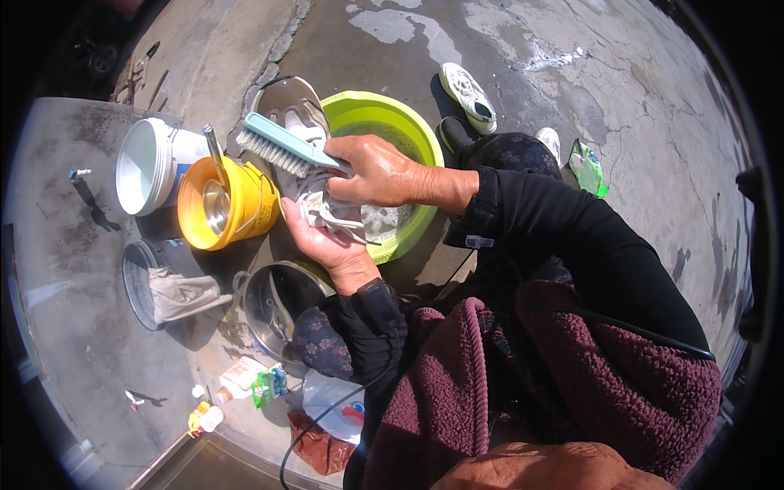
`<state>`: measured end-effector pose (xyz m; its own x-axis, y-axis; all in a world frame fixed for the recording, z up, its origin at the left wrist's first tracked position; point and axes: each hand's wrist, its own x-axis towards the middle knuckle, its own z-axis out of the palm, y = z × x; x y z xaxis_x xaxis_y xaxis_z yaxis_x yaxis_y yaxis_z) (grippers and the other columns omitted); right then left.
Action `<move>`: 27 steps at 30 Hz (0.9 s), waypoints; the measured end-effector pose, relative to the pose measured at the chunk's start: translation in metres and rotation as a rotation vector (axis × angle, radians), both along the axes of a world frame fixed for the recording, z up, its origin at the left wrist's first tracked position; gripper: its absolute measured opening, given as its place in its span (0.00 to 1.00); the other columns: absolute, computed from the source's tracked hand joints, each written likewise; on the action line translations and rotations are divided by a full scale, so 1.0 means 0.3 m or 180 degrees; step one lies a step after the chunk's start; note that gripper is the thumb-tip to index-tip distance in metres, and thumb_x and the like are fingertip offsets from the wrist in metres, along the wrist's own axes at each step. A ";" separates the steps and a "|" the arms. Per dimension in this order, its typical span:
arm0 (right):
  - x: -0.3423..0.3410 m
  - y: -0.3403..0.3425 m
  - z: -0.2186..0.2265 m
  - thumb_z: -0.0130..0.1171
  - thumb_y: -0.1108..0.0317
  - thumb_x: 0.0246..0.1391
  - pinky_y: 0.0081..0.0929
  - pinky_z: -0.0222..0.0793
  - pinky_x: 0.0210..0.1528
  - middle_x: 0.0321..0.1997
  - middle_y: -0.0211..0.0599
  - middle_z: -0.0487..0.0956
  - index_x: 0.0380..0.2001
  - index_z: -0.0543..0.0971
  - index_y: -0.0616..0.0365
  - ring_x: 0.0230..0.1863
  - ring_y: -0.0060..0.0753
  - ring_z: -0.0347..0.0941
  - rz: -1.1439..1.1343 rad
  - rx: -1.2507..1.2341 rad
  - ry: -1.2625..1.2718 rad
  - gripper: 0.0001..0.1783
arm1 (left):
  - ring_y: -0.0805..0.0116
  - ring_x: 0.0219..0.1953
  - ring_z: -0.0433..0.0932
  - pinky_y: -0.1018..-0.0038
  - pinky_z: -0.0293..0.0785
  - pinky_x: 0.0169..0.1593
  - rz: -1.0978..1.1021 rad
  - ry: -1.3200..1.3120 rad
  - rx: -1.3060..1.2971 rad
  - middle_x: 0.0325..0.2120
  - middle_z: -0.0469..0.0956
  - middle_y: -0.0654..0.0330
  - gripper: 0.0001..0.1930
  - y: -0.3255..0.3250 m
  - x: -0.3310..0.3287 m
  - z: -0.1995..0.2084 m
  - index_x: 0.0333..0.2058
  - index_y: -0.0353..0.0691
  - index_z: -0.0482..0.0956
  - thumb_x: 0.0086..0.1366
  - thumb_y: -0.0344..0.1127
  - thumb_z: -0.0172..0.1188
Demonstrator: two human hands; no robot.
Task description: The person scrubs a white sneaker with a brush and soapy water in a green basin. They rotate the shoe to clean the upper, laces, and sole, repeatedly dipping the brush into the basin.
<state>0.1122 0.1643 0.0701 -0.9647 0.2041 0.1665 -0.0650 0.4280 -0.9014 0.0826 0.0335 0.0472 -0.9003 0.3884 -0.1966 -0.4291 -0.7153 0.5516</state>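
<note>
My right hand (377, 170) is closed round the handle of a pale blue scrub brush (282, 140). The brush's white bristles face down over a light grey lace-up shoe (314, 202). From below, my left hand (325, 245) grips the shoe, its laces hanging loose near the fingers. Part of the shoe is hidden by the brush and my right hand. Both hands are over the left side of a lime green basin (426, 135) with sudsy water in it.
Left of the basin stand a yellow bucket (263, 200) with a metal ladle (214, 155), a white bucket (137, 167) and a grey bucket with a cloth (184, 296). A metal pot (253, 314) is nearer me. White shoes (467, 94) stand beyond my right foot.
</note>
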 end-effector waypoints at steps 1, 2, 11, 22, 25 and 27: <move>-0.001 -0.003 -0.001 0.59 0.64 0.45 0.45 0.71 0.39 0.28 0.55 0.78 0.31 0.75 0.65 0.34 0.59 0.76 -0.0060 0.0116 -0.0037 0.14 | 0.54 0.60 0.69 0.60 0.64 0.63 0.0019 0.0019 -0.0074 0.60 0.68 0.50 0.33 0.005 0.006 -0.001 0.63 0.35 0.62 0.70 0.56 0.45; -0.002 -0.006 -0.002 0.59 0.64 0.45 0.46 0.71 0.39 0.29 0.55 0.78 0.31 0.75 0.65 0.35 0.60 0.76 -0.0075 0.0142 -0.0061 0.14 | 0.54 0.59 0.70 0.59 0.65 0.63 0.0021 0.0015 -0.0099 0.59 0.69 0.50 0.33 0.009 0.008 -0.001 0.63 0.35 0.63 0.70 0.56 0.44; 0.000 0.002 0.000 0.59 0.66 0.46 0.48 0.71 0.37 0.28 0.55 0.77 0.31 0.73 0.64 0.34 0.62 0.75 -0.0057 0.0209 0.0139 0.12 | 0.54 0.59 0.71 0.58 0.66 0.62 0.0106 0.0179 -0.0182 0.58 0.70 0.50 0.32 0.019 0.015 0.005 0.62 0.34 0.65 0.71 0.56 0.43; -0.008 0.003 0.001 0.64 0.65 0.53 0.39 0.71 0.37 0.28 0.48 0.79 0.35 0.77 0.62 0.33 0.47 0.77 -0.0059 -0.0238 0.0520 0.12 | 0.54 0.61 0.69 0.60 0.65 0.63 0.0012 0.0079 0.0068 0.60 0.67 0.51 0.34 0.003 0.014 0.022 0.64 0.35 0.62 0.71 0.58 0.43; -0.006 0.016 0.017 0.63 0.66 0.55 0.30 0.72 0.40 0.30 0.38 0.80 0.36 0.80 0.62 0.35 0.29 0.77 -0.0009 -0.0612 0.0213 0.10 | 0.54 0.62 0.68 0.60 0.64 0.64 0.0042 0.0073 0.0179 0.61 0.66 0.50 0.35 -0.003 -0.003 0.009 0.64 0.34 0.61 0.71 0.58 0.42; -0.002 0.015 0.023 0.62 0.67 0.55 0.30 0.72 0.40 0.30 0.39 0.80 0.36 0.80 0.62 0.34 0.30 0.77 0.0113 -0.0607 0.0287 0.10 | 0.55 0.61 0.69 0.61 0.65 0.63 0.0209 0.0053 0.0118 0.60 0.67 0.50 0.33 0.002 -0.017 -0.006 0.64 0.35 0.62 0.71 0.55 0.41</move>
